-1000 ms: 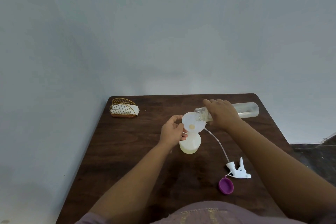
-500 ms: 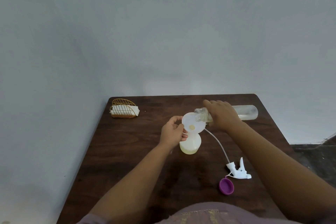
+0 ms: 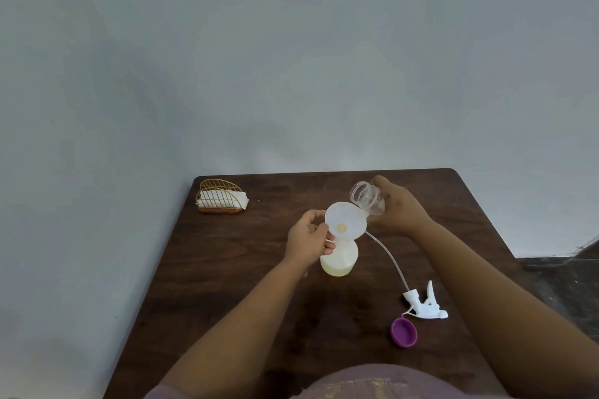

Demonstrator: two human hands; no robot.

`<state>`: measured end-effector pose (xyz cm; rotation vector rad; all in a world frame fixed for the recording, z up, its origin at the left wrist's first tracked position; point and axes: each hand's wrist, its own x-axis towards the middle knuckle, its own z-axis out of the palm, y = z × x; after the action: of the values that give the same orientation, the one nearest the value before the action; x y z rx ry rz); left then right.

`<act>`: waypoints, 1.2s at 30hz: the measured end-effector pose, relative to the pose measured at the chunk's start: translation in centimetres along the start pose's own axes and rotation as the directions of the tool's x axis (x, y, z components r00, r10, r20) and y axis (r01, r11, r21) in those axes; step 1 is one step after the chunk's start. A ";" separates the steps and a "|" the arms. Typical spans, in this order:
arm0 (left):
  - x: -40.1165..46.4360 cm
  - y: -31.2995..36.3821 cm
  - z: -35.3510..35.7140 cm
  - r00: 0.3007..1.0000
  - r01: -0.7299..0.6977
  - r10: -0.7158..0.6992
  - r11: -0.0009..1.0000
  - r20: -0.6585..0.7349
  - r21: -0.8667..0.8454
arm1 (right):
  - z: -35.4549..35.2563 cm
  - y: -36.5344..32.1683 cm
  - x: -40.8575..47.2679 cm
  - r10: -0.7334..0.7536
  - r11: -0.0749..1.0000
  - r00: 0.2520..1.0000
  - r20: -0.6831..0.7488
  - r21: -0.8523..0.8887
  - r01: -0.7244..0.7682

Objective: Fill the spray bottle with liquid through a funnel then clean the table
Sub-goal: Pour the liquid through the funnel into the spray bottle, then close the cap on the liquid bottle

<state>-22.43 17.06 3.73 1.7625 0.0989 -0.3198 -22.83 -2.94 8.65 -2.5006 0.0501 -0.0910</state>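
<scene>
Over table (image 3: 227,252): L hand (image 3: 309,241) pinches funnel (image 3: 345,225); R hand (image 3: 400,210) grips tilted clear bottle (image 3: 366,197).

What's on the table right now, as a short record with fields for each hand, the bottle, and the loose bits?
left hand: holds rim of white funnel
right hand: grips clear bottle, its open mouth above the funnel
spray bottle: upright under funnel, pale yellow liquid inside
spray head: lying on table, tube attached
purple cap: beside spray head
napkin holder: far left corner
</scene>
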 end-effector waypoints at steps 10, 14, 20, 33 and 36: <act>-0.2 0.3 0.1 1.000 0.016 -0.016 1.000 -0.024 0.020 | -1.3 0.4 -1.1 0.173 0.936 0.978 -0.117 0.330 -0.126; -0.3 0.0 -0.1 0.999 0.022 -0.022 1.000 -0.044 0.011 | -1.0 1.7 -1.8 0.261 0.856 0.957 -0.128 0.488 -0.169; -0.9 -0.8 -0.5 0.996 0.065 -0.065 0.998 -0.056 -0.003 | 0.4 3.0 -3.6 0.339 0.772 0.927 -0.159 0.610 -0.178; -6.5 -4.3 0.6 0.994 0.113 -0.113 0.990 -0.007 0.086 | 7.1 -0.1 -11.2 0.244 0.880 0.925 -0.291 0.468 -0.085; -9.0 -5.9 1.0 0.996 -0.052 0.040 0.984 0.076 0.171 | 8.2 -1.1 -12.8 0.256 0.850 0.947 -0.193 0.512 -0.125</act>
<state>-32.66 18.38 0.43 1.9195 -0.0223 -0.3667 -34.95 3.54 2.06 -1.9414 0.3434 -0.3040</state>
